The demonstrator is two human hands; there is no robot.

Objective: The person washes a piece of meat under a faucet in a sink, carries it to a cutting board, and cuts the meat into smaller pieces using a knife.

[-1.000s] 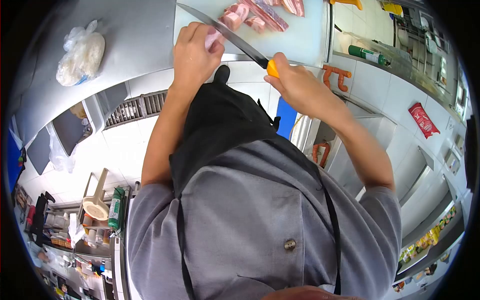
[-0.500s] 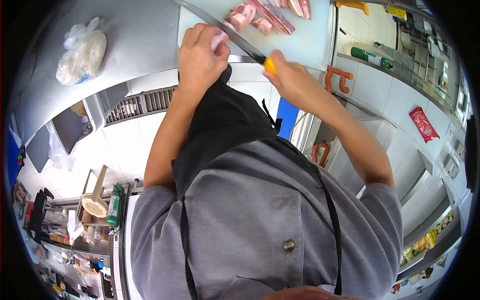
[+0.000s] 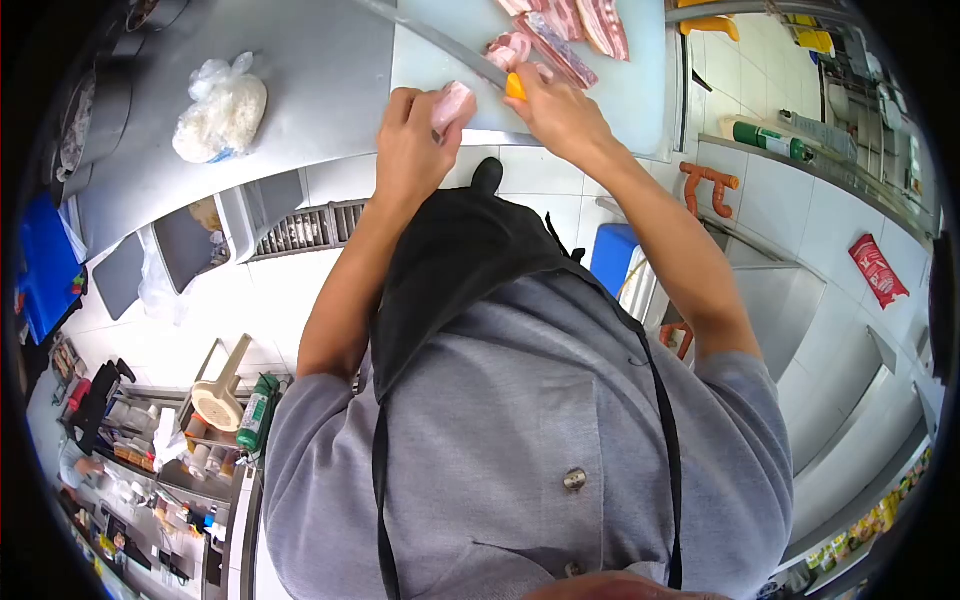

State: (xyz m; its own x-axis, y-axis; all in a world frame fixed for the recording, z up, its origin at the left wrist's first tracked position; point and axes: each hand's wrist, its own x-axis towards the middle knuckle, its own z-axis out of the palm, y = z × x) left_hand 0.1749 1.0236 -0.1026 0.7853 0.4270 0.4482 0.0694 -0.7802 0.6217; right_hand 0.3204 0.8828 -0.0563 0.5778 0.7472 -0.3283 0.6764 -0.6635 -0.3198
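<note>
My left hand (image 3: 412, 140) is closed around a pale pink chunk of meat (image 3: 455, 108) at the near edge of the white cutting board (image 3: 620, 110). In my right hand (image 3: 560, 112) is the yellow handle of a long knife (image 3: 440, 42), its blade slanting up and left across the board. The blade is apart from the held chunk. Cut meat pieces (image 3: 508, 48) lie just beyond the knife, partly hidden by it and my right hand. Farther back are streaky rib strips (image 3: 555, 50).
A knotted plastic bag of white contents (image 3: 222, 112) sits on the steel counter (image 3: 320, 70) at left. Another yellow handle (image 3: 710, 26) shows right of the board. A green bottle (image 3: 770, 140) lies on a ledge at right. A person (image 3: 78, 465) is far off at lower left.
The knife blade has moved away from the held chunk, to its far side. My left hand has drawn the chunk toward the board's near edge. The camera view has shifted slightly.
</note>
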